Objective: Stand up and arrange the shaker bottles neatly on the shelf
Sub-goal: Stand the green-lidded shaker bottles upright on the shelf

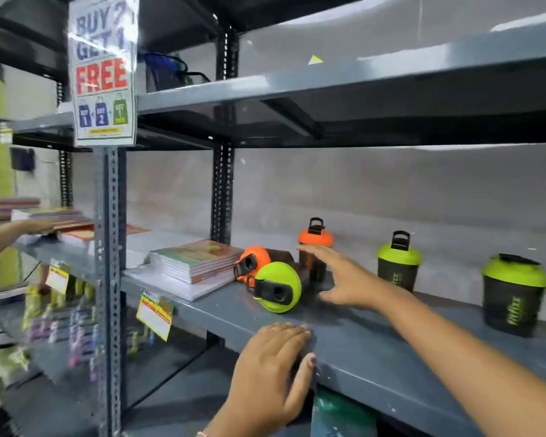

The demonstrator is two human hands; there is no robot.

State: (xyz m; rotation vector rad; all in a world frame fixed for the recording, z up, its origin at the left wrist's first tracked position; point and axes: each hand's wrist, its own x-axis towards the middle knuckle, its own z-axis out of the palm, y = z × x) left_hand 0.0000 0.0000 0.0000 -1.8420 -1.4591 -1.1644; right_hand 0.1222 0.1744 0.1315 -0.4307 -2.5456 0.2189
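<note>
1. Shaker bottles sit on the grey shelf (375, 351): three stand upright, an orange-lidded one (315, 247) at the back, a green-lidded one (398, 263) to its right, and another green-lidded one (514, 294) farther right, spaced well apart.
2. Two more lie on their sides, lids towards the camera: a fallen orange bottle (253, 261) and a fallen green bottle (276, 287) just in front of it, beside a stack of books (193, 260). These are probably what needs standing up.
3. The right hand (344, 279) reaches in with fingers spread wide and nothing in it, hovering between the fallen pair and the upright orange bottle, likely heading for the tipped green one.
4. The left hand (271, 370) curls over the shelf's front edge, gripping only the edge, seemingly to steady the reach.
5. Another person's hand (38, 225) rests on books at far left.
</note>
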